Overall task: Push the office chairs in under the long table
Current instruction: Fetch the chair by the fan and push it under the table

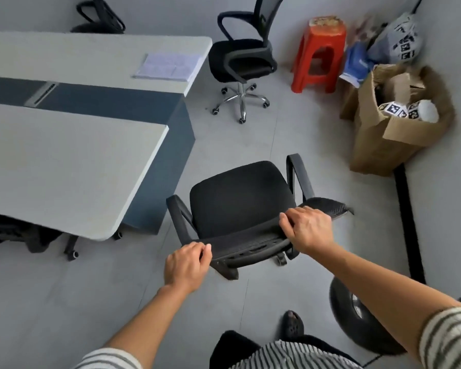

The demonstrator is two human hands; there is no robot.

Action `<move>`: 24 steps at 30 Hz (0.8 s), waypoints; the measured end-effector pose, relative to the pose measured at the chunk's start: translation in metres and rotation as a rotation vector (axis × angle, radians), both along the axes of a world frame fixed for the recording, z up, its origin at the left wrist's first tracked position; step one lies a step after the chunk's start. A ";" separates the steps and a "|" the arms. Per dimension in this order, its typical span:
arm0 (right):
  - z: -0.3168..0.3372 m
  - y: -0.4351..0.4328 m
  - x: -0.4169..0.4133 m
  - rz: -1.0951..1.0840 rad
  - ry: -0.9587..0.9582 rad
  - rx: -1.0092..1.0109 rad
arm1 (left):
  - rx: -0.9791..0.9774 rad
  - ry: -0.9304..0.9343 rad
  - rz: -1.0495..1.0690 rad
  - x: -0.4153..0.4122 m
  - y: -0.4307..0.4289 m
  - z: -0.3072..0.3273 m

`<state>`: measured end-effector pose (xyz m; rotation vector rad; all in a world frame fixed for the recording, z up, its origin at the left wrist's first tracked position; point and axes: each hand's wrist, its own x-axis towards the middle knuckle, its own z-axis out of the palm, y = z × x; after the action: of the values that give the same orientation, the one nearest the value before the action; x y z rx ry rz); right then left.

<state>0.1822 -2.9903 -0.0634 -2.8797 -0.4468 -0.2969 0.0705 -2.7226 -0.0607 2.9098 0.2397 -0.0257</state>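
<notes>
Left hand and right hand both curled over backrest top edge of near chair. Seat clear of worktop rounded corner, bare floor between. Second chair beyond worktop far end, beside red stool. Cardboard box at right wall.

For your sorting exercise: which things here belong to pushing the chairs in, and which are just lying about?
Job: near chair, held by left hand and right hand; far chair; long table.
Lying about: red stool, cardboard box, papers, tyre.
</notes>
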 end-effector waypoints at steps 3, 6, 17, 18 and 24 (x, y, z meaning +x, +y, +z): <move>0.002 0.017 0.038 0.037 0.017 -0.010 | -0.003 -0.007 0.048 0.033 0.011 0.001; 0.002 0.035 0.077 0.062 0.032 -0.031 | -0.012 -0.010 0.093 0.064 0.026 0.000; 0.001 0.117 0.221 0.089 -0.043 -0.038 | -0.050 -0.048 0.138 0.189 0.101 -0.008; 0.002 0.125 0.234 0.091 -0.050 -0.040 | -0.056 -0.041 0.141 0.200 0.107 -0.007; 0.000 0.157 0.293 0.144 -0.039 -0.083 | -0.117 -0.049 0.172 0.246 0.137 -0.012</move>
<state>0.4755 -2.8330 -0.0635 -2.9061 -0.6851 -0.3174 0.3165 -2.5858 -0.0729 2.7595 0.4628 0.0580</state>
